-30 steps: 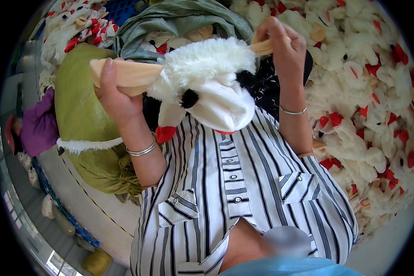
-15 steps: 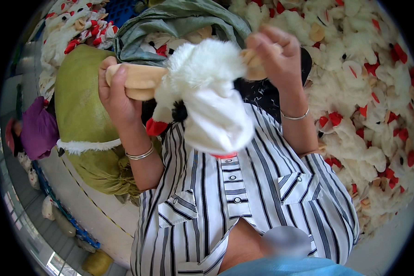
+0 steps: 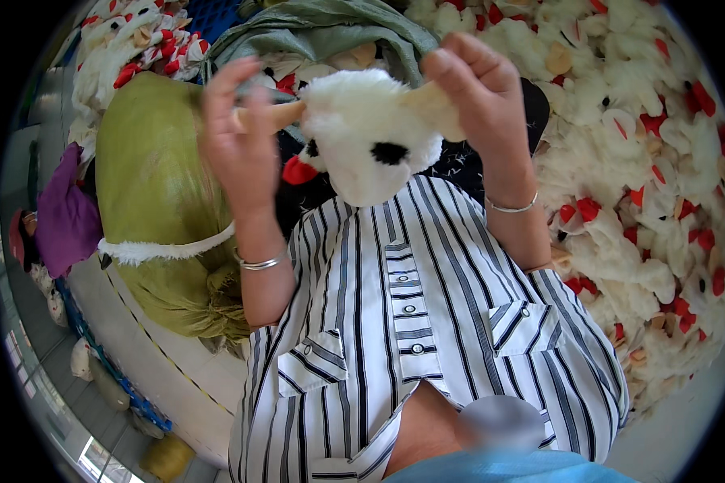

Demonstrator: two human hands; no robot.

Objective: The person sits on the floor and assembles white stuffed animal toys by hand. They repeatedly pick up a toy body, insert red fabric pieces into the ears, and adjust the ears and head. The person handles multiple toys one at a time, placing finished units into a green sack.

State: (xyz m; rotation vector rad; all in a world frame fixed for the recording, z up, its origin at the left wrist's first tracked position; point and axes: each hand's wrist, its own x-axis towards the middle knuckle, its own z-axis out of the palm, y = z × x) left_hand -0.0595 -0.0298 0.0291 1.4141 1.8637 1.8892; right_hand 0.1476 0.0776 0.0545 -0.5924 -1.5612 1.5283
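Observation:
A limp white plush animal skin (image 3: 370, 173) with fluffy fur, black eye patches, a red piece at its left edge and two beige ears hangs in front of my chest. My right hand (image 3: 487, 101) is closed around the ear on the right (image 3: 433, 109). The other ear (image 3: 286, 117) sticks out to the left and reaches my left hand (image 3: 246, 145). Motion smears the left fingers, so whether they grip that ear cannot be made out.
A large heap of similar white plush skins (image 3: 620, 161) with red pieces covers the right side. Ahead stands an open grey-green sack (image 3: 322, 28) with more inside. A full olive sack (image 3: 157, 161) stands at the left, with a purple cloth (image 3: 64, 217) beyond it.
The skin has swung up and turned, and its plain white lower part no longer hangs toward me; black eye patches now show. My left hand has risen and shifted slightly right, its fingers moving.

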